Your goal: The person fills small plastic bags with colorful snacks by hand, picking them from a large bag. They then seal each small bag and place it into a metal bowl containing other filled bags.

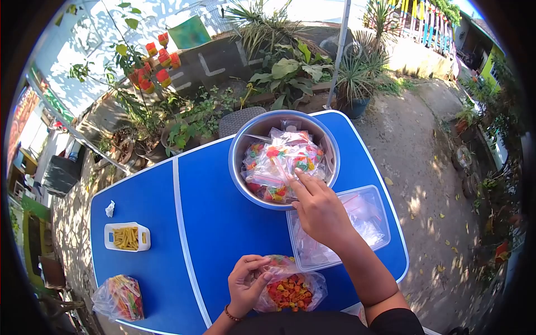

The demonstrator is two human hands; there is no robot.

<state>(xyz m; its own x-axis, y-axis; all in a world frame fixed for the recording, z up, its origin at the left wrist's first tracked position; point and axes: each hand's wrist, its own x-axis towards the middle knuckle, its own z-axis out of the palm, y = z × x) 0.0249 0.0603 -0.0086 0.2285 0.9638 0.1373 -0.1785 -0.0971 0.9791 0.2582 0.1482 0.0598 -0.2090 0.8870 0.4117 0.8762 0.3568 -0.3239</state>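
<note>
My right hand [319, 207] reaches over the rim of a metal bowl [235, 167], fingers stretched out and touching the small clear zip bags [285, 153] heaped inside. Those little bags hold red, green and yellow pieces. Under my right forearm sits a clear plastic tub [381, 223] with flat, clear zip bags in it. Low in the view, my left hand [244, 286] is closed, thumb and fingers pinching the edge of a clear plastic bag [318, 291]. Small orange, red and yellow pieces [287, 295] fill that bag.
On the blue table [218, 234], a white basket [146, 237] of yellow sticks, a crumpled white scrap [110, 209] and a filled plastic bag [125, 298] are at the left. A grey stool [240, 120] and potted plants [354, 97] stand past the far edge.
</note>
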